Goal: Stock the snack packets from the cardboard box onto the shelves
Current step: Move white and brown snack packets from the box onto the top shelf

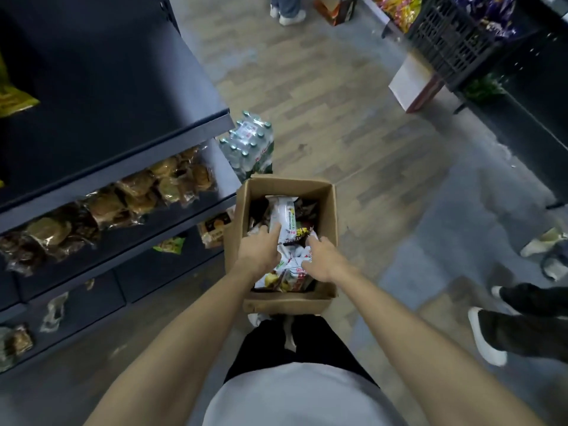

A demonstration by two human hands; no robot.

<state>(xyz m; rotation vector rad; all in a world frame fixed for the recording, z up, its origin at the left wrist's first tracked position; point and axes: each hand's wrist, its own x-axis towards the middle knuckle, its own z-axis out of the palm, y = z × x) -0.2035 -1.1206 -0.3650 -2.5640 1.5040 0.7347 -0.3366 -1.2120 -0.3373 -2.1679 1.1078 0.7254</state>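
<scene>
An open cardboard box (pixel 330 210) stands on the floor in front of me, beside the dark shelf unit (pixel 116 161). Several snack packets lie in it, white and brown ones. Both my hands reach into the box. My left hand (pixel 259 250) rests on a long white packet (pixel 284 212), its fingers laid along the packet's near end. My right hand (pixel 324 256) presses on the white and brown packets (pixel 295 272) at the near side, fingers spread. Whether either hand grips a packet is hidden by the hands themselves.
Clear bags of baked goods (pixel 138 192) fill the middle shelf at left; lower shelves hold a few packets. A shrink-wrapped pack of water bottles (pixel 249 146) stands behind the box. Another person's feet (pixel 491 333) are at right. A black crate (pixel 451 35) sits far right.
</scene>
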